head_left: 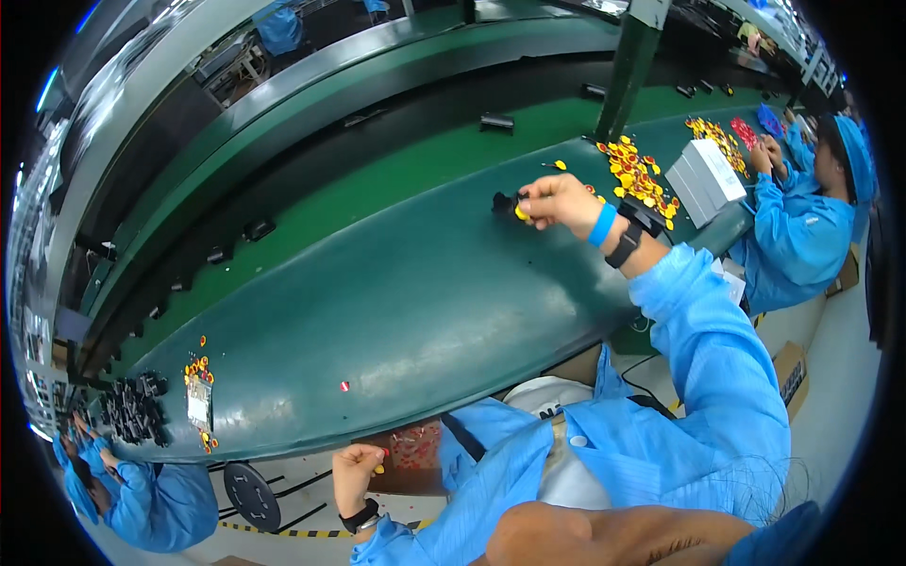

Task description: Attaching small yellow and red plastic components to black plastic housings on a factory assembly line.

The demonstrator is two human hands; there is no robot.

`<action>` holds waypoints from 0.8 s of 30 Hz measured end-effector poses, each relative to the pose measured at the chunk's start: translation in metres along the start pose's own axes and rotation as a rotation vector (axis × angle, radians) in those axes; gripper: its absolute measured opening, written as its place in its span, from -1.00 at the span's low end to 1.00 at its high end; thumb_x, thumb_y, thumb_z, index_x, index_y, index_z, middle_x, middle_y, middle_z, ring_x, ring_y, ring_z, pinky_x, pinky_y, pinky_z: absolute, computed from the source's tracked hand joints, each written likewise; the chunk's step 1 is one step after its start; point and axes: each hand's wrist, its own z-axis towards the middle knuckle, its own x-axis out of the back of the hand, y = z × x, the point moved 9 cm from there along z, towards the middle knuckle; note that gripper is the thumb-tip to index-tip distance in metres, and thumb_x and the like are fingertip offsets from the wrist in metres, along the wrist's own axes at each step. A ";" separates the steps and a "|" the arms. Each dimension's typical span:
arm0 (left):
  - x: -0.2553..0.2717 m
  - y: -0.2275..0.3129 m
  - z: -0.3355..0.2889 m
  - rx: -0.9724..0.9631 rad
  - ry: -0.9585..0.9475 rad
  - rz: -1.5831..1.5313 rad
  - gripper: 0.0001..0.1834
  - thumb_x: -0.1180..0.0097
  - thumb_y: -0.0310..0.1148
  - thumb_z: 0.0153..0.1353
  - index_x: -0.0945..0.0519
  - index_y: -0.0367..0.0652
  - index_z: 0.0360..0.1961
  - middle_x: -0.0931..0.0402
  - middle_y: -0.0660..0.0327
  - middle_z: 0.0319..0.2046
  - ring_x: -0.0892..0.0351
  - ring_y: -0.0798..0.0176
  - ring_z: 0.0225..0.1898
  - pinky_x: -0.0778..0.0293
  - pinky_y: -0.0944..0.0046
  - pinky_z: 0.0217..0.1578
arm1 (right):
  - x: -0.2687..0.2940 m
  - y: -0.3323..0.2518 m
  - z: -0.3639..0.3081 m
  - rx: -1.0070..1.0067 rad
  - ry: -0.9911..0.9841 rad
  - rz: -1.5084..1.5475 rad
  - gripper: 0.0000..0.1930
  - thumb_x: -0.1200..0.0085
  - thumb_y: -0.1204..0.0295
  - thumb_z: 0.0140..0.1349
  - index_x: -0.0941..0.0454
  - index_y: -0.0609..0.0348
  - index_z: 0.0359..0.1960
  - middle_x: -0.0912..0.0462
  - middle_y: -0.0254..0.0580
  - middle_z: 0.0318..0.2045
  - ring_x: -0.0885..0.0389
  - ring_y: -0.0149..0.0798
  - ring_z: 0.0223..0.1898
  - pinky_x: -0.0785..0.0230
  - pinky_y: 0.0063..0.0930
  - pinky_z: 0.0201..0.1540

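Observation:
Above the green table (377,311), my right hand (564,203) pinches a small yellow round piece (521,213). A small black part (505,202) sits right against it; whether my fingers also grip that part, I cannot tell. A blue band and a black strap circle my right wrist. Off the table's near edge, my left hand (354,474) is closed with thumb and finger together on a small red and yellow piece (380,468). Below and beside this hand is an open box (411,476) of small red bits. One red piece (344,386) lies alone on the table.
Yellow and red pieces (637,179) are heaped at the right beside a white box (706,182). Black parts (135,410) are piled far left. A green post (630,75) rises behind the table, before a belt carrying black parts (496,122). Co-workers (802,217) sit at both ends.

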 end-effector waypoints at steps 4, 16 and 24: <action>0.039 -0.115 0.030 0.110 0.285 0.230 -0.78 0.14 -0.72 -0.06 -0.58 -0.32 -0.54 -0.54 0.18 -0.57 -0.50 0.35 -0.61 -0.36 0.42 -0.63 | -0.007 0.000 0.055 -0.044 0.116 0.176 -0.90 -0.14 0.47 0.15 -0.51 0.22 -0.41 -0.59 -0.23 -0.40 -0.60 -0.37 -0.39 -0.48 -0.58 -0.32; 0.053 -0.267 0.089 0.332 0.451 0.401 -0.43 -0.32 -0.35 -0.11 -0.48 -0.41 -0.04 -0.45 -0.21 -0.05 -0.48 -0.09 0.00 -0.39 0.17 0.00 | -0.043 -0.003 0.090 0.100 0.127 0.357 -0.44 0.02 0.46 0.24 -0.11 0.28 0.26 -0.35 -0.04 0.11 -0.27 -0.17 0.22 -0.04 -0.25 0.27; 0.040 -0.283 0.098 0.250 0.412 0.495 -0.67 -0.29 -0.24 -0.08 -0.64 -0.27 -0.34 -0.59 -0.10 -0.38 -0.58 -0.12 -0.25 -0.47 0.10 -0.17 | -0.014 -0.001 0.021 0.012 0.167 0.097 -0.78 -0.05 0.40 0.20 -0.51 0.27 -0.18 -0.58 -0.24 -0.23 -0.60 -0.33 -0.29 -0.46 -0.48 -0.23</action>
